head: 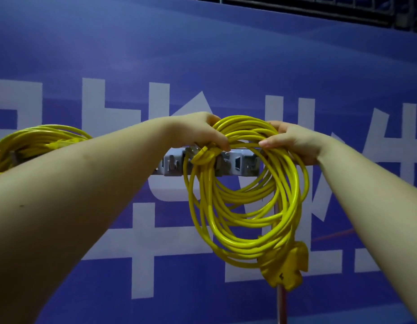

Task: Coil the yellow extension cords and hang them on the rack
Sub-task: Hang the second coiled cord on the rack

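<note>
Both hands, left hand and right hand, are curling their fingers around the top of the yellow coil, right at the rack. Another coil is hanging already, so little is left

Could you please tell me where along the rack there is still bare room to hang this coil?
The rack shows bare grey hooks between the left hand and right hand, behind the held coil. The far left is crowded by a hung coil.
</note>
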The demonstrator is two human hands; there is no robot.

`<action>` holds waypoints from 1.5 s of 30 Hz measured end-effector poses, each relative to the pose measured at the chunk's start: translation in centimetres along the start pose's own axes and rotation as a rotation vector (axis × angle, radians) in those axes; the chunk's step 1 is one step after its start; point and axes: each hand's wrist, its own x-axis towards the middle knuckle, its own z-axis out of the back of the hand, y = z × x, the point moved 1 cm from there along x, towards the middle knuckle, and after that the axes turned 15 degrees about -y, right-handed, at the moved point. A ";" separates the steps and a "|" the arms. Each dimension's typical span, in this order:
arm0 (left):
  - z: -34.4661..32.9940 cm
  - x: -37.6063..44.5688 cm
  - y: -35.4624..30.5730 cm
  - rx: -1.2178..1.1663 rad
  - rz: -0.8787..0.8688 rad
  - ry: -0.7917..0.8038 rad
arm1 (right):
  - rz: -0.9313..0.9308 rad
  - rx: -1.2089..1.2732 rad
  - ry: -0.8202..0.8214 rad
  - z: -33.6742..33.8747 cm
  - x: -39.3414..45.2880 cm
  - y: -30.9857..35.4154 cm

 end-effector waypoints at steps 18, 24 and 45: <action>0.1 -0.1 -0.9 0.019 -0.026 0.027 | -0.044 -0.127 0.073 0.1 -0.2 0.7; 0.9 0.0 0.1 0.101 -0.030 0.041 | -0.022 -0.169 0.010 -1.1 0.2 0.4; 0.0 -2.0 2.6 -0.043 -0.030 0.005 | 0.046 -0.093 -0.172 -1.4 -0.6 -0.8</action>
